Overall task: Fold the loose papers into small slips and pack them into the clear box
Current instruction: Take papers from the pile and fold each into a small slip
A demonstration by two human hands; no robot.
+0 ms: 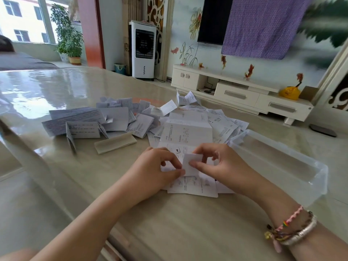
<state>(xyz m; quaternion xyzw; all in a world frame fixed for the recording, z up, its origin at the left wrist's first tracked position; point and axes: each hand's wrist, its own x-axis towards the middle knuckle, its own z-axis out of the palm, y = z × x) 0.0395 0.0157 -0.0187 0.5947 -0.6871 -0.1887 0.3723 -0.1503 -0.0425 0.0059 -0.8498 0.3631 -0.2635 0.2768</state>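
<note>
- slip (191,163): plain white
- loose papers (185,129): white with fine grey-black print
- clear box (278,157): colourless, see-through
- table (169,223): glossy beige
- cloth (263,25): purple, small pale repeating pattern
- bag (289,92): yellow
- bracelets (293,228): pink, white, multicoloured beads
- air cooler (143,49): white, black grille
- wall (188,40): pale, painted orange fish and flowers

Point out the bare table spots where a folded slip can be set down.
Bare table lies between the forearms, near the front edge, and left of the left hand. The far left corner is bare too. Crowded: the paper pile ahead; the clear box fills the right.
</note>
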